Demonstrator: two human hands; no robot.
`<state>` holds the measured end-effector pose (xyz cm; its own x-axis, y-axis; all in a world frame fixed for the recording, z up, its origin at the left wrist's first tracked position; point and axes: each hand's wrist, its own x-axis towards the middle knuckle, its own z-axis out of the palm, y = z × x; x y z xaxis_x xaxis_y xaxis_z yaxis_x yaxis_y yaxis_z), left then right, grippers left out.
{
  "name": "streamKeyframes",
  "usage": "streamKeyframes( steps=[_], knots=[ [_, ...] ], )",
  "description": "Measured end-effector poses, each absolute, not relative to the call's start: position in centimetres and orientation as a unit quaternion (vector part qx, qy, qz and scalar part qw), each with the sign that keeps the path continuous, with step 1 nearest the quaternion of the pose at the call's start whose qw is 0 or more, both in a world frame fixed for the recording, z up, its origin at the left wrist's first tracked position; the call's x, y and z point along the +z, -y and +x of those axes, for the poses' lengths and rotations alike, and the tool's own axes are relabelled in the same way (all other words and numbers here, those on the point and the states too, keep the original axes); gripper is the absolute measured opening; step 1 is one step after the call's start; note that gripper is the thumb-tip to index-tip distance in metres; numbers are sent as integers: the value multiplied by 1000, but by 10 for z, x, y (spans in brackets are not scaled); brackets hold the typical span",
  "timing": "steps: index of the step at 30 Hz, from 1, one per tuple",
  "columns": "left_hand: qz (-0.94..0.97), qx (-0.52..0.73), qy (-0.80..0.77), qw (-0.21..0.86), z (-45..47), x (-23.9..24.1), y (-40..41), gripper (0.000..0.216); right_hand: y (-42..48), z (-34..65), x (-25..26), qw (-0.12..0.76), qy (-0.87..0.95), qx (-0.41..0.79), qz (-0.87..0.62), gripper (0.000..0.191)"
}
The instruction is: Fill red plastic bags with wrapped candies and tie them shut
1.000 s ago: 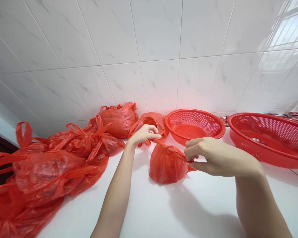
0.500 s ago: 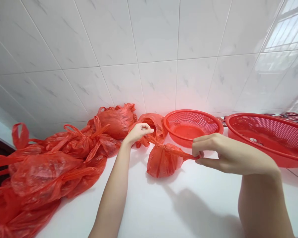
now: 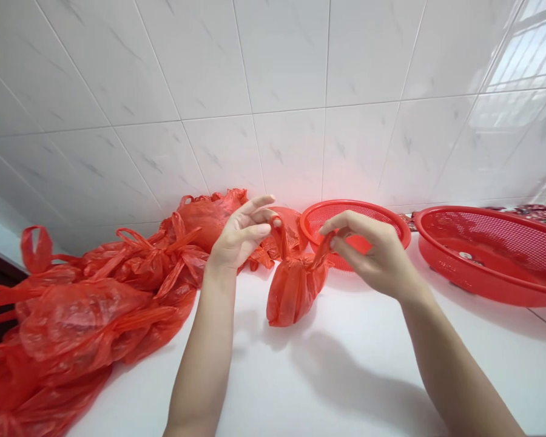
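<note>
Just before one round basket [image 3: 312,226], we have one small red bag [image 3: 295,294]: our left hand [image 3: 241,233], fingers spread, touches one handle [image 3: 283,238] at a fingertip; our right hand [image 3: 370,252] pinches the other. Right of the round basket sits one larger basket [image 3: 495,281], its pale inner mark [image 3: 465,255] too small to read; left, red bags [image 3: 86,309] too heaped to count.

Piled bags [image 3: 86,309] lie left, 2 baskets [image 3: 491,284] right, the held bag [image 3: 295,290] between; wall [image 3: 286,152] behind.
</note>
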<state>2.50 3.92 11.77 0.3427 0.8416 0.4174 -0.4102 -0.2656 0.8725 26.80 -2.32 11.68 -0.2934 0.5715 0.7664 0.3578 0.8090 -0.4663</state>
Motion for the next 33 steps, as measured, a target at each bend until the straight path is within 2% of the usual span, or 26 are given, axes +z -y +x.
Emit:
streamKeyframes(
  steps=[6, 8, 14, 17, 20, 22, 25, 27, 33],
  knots=[
    [670, 441, -204, 562, 47, 123, -16, 45, 20, 246, 105, 547, 764, 120, -320, 16],
    [688, 434, -214, 540, 51, 124, -11, 45, 20, 247, 103, 558, 750, 141, -327, 14],
    [732, 462, -222, 449, 60, 122, -2, 42, 20, 255, 104, 564, 737, 161, -335, 24],
    [699, 502, -216, 461, 72, 116, -4, 56, 21, 257, 107, 577, 726, 126, -353, 20],
    [695, 465, -213, 505, 95, 105, -6, 78, 22, 259, 111, 593, 716, 90, -358, 19],
    [698, 424, -209, 538, 113, 94, -5, 71, 23, 262, 113, 606, 704, 72, -363, 19],
    [681, 406, -234, 562, 132, 76, -6, 37, 25, 268, 117, 624, 681, 46, -382, 17],
    [672, 402, -258, 565, 137, 66, -10, 21, 25, 273, 119, 623, 676, 35, -393, 15],
    [697, 386, -235, 556, 137, 51, -20, 22, 25, 288, 126, 648, 634, -2, -421, 12]
  ],
)
